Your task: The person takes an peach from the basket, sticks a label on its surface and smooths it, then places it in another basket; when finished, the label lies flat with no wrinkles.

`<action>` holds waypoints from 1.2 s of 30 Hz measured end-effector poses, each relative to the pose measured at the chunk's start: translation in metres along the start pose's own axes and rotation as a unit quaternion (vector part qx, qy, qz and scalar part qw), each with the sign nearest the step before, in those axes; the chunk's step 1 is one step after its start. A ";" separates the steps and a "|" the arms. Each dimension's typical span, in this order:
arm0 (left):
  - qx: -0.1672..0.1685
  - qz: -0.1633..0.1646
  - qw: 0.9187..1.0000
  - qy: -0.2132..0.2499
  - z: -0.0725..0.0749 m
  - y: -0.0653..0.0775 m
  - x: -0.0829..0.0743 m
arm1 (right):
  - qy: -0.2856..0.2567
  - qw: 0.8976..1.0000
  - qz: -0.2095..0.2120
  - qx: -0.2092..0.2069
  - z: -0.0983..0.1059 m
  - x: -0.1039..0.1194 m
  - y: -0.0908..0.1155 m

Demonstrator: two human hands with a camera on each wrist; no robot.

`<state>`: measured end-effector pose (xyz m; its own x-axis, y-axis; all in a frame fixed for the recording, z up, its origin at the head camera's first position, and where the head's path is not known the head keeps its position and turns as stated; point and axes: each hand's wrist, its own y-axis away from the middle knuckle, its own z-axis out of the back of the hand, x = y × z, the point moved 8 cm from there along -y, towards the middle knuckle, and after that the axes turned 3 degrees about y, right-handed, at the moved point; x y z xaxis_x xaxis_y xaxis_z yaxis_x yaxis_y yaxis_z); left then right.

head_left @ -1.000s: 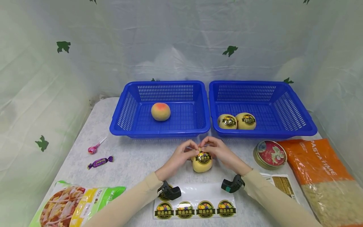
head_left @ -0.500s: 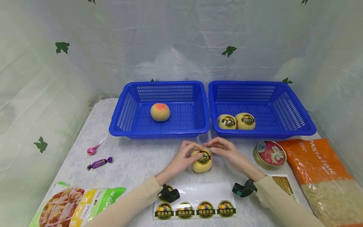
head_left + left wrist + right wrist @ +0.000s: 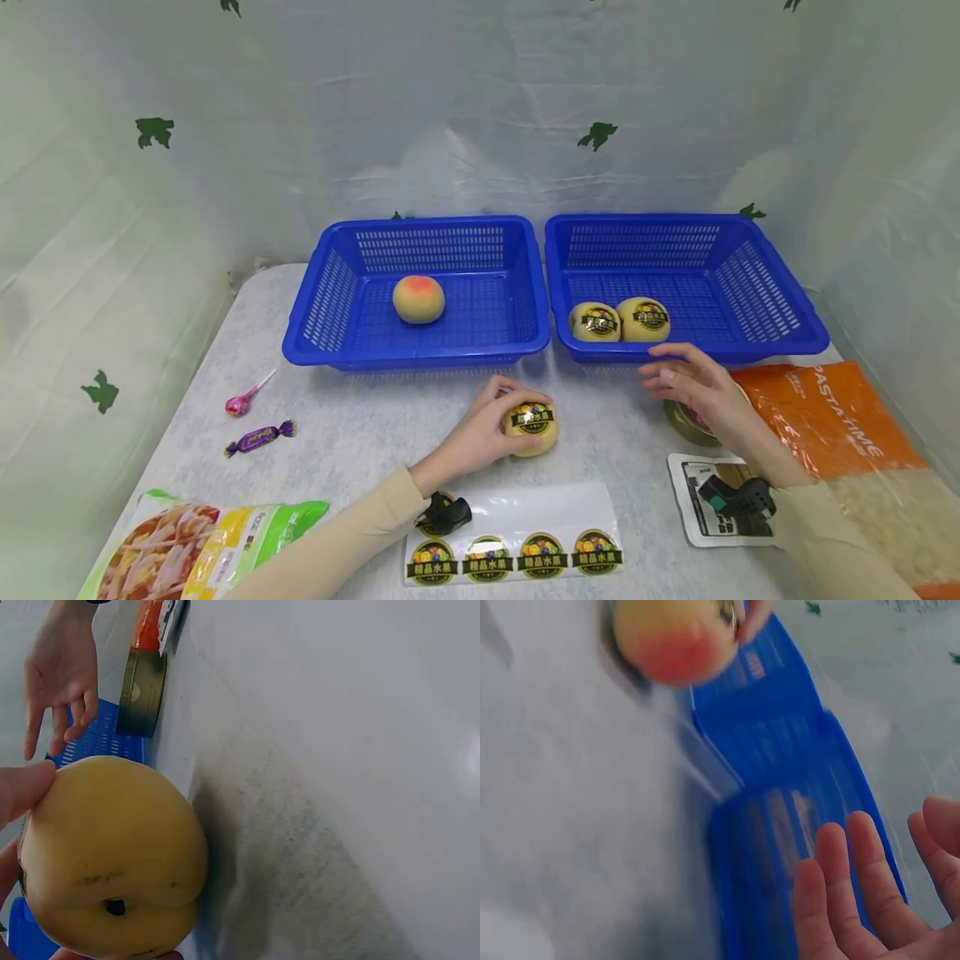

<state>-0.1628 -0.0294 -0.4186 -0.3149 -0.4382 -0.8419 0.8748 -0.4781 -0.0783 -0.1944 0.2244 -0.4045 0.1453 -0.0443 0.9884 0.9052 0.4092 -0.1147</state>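
Note:
A yellow peach (image 3: 542, 442) with a black-and-gold fruit label (image 3: 532, 418) on its upper side is gripped by my left hand (image 3: 482, 429), fingers and thumb round it. In the left wrist view the same peach (image 3: 112, 862) shows a crease and a small dark hole. Its red blush shows in the right wrist view. Away to the right, my right hand (image 3: 697, 392) holds nothing, its fingers loosely extended above a round tin (image 3: 686, 423). A sheet of labels (image 3: 540, 508) lies in front of the left hand.
The left blue basket (image 3: 416, 353) contains one unlabelled peach (image 3: 418, 300). In the right blue basket (image 3: 750, 343) sit two labelled peaches (image 3: 643, 321). An orange pasta bag (image 3: 840, 417) and a flat packet (image 3: 701, 533) lie right; a lollipop (image 3: 238, 405), wrapped candy (image 3: 258, 439) and food bag (image 3: 225, 542) lie left.
My right hand has left the peach and swung right, over the tin. The left hand has closed more fully round the peach, which stays in about the same spot.

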 end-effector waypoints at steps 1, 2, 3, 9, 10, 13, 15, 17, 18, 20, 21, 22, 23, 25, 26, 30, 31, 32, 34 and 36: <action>-0.001 -0.003 1.000 0.002 0.001 -0.001 -0.002 | 0.007 1.000 -0.001 -0.007 0.010 -0.001 0.003; -0.003 -0.010 1.000 0.005 0.002 -0.002 -0.006 | 0.011 1.000 0.000 -0.014 0.019 -0.001 0.006; -0.004 -0.020 1.000 0.005 0.003 -0.003 -0.010 | 0.007 1.000 0.003 -0.020 0.028 -0.002 0.009; -0.006 -0.080 0.997 0.002 0.013 -0.013 -0.048 | 0.014 0.997 -0.025 -0.078 0.068 0.005 0.025; -0.006 -0.089 0.996 0.001 0.015 -0.016 -0.055 | 0.016 0.995 -0.035 -0.088 0.074 0.006 0.027; -0.007 -0.113 0.994 -0.001 0.021 -0.025 -0.073 | -0.015 0.993 -0.041 -0.105 0.087 0.006 0.031; -0.008 -0.124 0.992 -0.001 0.026 -0.034 -0.082 | -0.037 0.992 -0.044 -0.116 0.094 0.004 0.033; -0.014 -0.129 0.992 -0.001 0.032 -0.044 -0.088 | -0.055 0.990 -0.043 -0.121 0.099 0.002 0.034; -0.017 -0.129 0.992 0.001 0.035 -0.051 -0.090 | -0.064 0.990 -0.042 -0.122 0.101 0.001 0.034; -0.023 -0.128 0.992 0.008 0.042 -0.064 -0.093 | -0.079 0.989 -0.040 -0.119 0.102 -0.001 0.034; -0.027 -0.130 0.991 0.009 0.045 -0.072 -0.094 | -0.087 0.989 -0.039 -0.116 0.103 -0.001 0.033; -0.030 -0.132 0.991 0.013 0.048 -0.079 -0.095 | -0.095 0.988 -0.037 -0.113 0.103 -0.002 0.033; -0.032 -0.135 0.990 0.017 0.051 -0.086 -0.096 | -0.099 0.988 -0.038 -0.111 0.103 -0.003 0.033; -0.033 -0.141 0.989 0.019 0.055 -0.102 -0.097 | -0.114 0.987 -0.036 -0.104 0.103 -0.004 0.032; -0.034 -0.142 0.989 0.017 0.057 -0.110 -0.096 | -0.118 0.987 -0.036 -0.103 0.103 -0.004 0.031; -0.031 -0.136 0.990 -0.004 0.061 -0.142 -0.094 | -0.127 0.986 -0.037 -0.102 0.103 -0.005 0.031; -0.029 -0.133 0.991 -0.009 0.061 -0.150 -0.093 | -0.129 0.986 -0.038 -0.103 0.104 -0.006 0.031; -0.026 -0.131 0.991 -0.016 0.061 -0.158 -0.092 | -0.130 0.985 -0.039 -0.104 0.104 -0.006 0.031; -0.020 -0.132 0.990 -0.037 0.060 -0.172 -0.089 | -0.134 0.985 -0.041 -0.104 0.105 -0.007 0.031; -0.011 -0.126 0.990 -0.053 0.057 -0.185 -0.085 | -0.138 0.984 -0.042 -0.103 0.105 -0.006 0.031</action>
<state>-0.3192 0.0531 -0.3018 -0.5609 -0.3851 -0.7329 0.7704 -0.5669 -0.2917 -0.2095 0.3328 -0.4038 -0.0225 0.1909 0.9813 0.9755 0.2190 -0.0203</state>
